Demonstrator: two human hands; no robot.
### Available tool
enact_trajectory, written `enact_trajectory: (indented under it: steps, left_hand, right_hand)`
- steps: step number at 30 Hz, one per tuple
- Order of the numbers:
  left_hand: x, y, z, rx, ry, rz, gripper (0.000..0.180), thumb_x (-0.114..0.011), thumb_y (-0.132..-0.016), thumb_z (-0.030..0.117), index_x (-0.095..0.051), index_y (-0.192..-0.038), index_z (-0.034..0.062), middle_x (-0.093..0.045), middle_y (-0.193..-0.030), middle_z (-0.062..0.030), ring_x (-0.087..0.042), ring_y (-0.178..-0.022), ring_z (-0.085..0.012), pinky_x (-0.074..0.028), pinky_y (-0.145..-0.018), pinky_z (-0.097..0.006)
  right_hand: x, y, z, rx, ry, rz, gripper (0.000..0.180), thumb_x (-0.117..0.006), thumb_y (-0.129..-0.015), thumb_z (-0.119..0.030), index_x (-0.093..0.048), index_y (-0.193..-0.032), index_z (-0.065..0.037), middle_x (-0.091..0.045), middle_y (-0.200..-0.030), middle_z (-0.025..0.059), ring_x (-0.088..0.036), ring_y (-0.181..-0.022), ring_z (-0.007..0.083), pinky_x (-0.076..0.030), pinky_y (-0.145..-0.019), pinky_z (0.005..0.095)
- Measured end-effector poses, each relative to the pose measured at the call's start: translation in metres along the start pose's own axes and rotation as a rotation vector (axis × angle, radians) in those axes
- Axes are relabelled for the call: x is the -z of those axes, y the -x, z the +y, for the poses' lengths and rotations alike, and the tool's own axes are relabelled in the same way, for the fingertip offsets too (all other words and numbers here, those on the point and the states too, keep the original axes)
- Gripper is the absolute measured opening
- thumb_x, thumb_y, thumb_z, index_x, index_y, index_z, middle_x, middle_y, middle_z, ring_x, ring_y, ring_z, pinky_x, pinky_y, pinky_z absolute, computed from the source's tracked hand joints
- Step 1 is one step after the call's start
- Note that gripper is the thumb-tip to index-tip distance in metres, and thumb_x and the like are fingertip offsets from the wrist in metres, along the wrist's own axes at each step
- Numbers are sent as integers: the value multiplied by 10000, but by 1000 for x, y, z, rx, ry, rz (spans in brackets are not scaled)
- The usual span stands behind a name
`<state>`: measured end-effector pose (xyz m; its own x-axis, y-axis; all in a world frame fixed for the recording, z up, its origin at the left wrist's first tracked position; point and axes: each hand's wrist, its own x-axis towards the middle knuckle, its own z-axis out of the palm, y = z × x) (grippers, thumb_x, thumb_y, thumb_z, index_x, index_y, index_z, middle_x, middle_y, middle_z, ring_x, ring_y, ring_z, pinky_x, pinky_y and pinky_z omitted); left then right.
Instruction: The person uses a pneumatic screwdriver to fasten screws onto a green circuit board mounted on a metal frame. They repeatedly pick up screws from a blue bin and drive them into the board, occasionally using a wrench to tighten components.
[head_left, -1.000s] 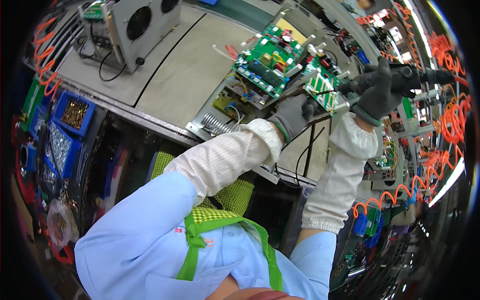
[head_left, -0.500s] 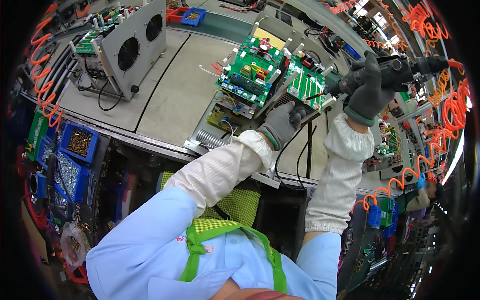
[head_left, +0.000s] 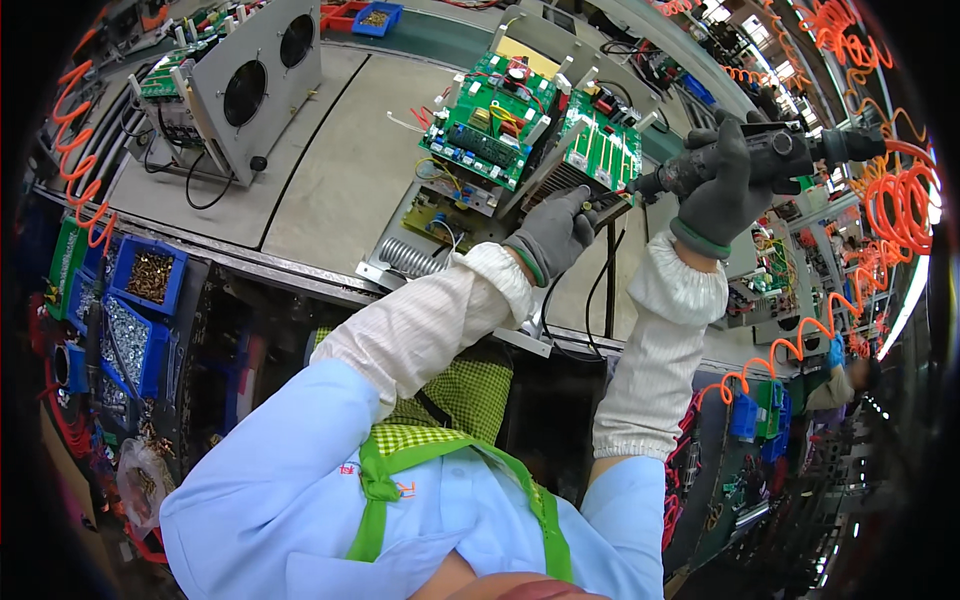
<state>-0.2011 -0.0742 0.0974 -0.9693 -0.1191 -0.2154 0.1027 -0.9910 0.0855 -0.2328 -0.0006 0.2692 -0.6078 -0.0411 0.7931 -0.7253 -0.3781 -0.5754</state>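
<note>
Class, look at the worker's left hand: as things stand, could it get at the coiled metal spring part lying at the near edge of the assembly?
Probably yes. The left hand rests on the green circuit board, and the coiled spring part lies just beside its forearm, uncovered, with nothing between them.

Circuit board assy [head_left: 520, 130] sits centre of our workbench [head_left: 330, 180], w/ fan unit [head_left: 250, 85] well left of it. Our left hand [head_left: 550, 238] is at the assy's near right edge; right hand [head_left: 725, 190] w/ power screwdriver [head_left: 760, 160] just right. Parts bins [head_left: 145, 280] lie left, below bench edge.
</note>
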Motion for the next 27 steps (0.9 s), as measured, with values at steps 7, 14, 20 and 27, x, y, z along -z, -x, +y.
enact_trajectory:
  steps: [7,14,20,27]
  left_hand:
    - [-6,3,0,-52,-27,20,79,-564,-926,150,-528,-930,80,-506,-774,-34,-493,-606,-76,-411,-455,-145]
    - [-7,5,-3,-145,-180,46,145,-575,-922,165,-531,-1028,76,-506,-782,-38,-494,-599,-77,-405,-447,-139]
    - [-9,7,-7,-203,-291,26,200,-582,-919,178,-521,-1060,50,-519,-796,-33,-510,-605,-68,-414,-450,-138]
    - [-5,7,-6,-193,-356,18,190,-548,-937,179,-526,-1064,41,-563,-829,-39,-543,-633,-71,-433,-479,-140]
  right_hand:
    - [7,9,-8,66,-39,-2,414,-627,-774,-117,-473,-1126,38,-634,-892,189,-621,-600,213,-513,-540,310]
    - [12,19,-5,87,-52,-43,437,-590,-768,-115,-440,-1140,57,-626,-864,188,-607,-602,200,-508,-582,319]
    - [23,41,-11,205,-113,-112,491,-574,-781,-64,-412,-1232,43,-614,-976,206,-623,-696,206,-519,-627,331]
    - [25,49,-4,232,-105,1,499,-578,-760,-100,-405,-1205,46,-602,-933,206,-607,-654,205,-516,-605,344]
